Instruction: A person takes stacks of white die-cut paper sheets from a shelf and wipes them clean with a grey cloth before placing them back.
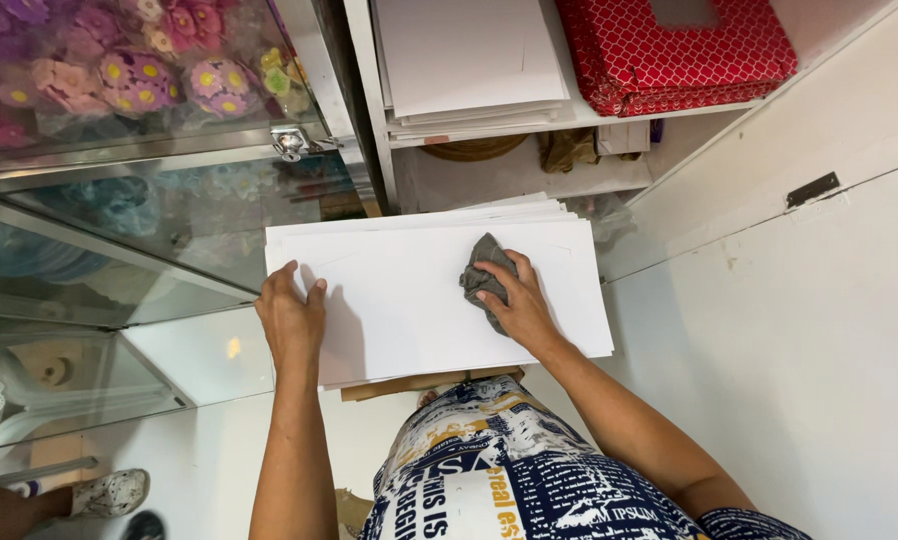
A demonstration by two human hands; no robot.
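Note:
A stack of large white sheets [409,290] lies flat in front of me, with a brown board showing under its near edge. My left hand [291,315] grips the stack's left edge, thumb on top. My right hand [514,300] presses a crumpled grey cloth [484,275] onto the top sheet, right of its middle.
A white shelf unit [374,120] stands behind, holding more white sheets [469,60] and a red patterned box [679,50]. A glass cabinet [119,170] with fabric flowers is at the left. A white door [799,300] is at the right. Another person's foot [109,492] shows at the bottom left.

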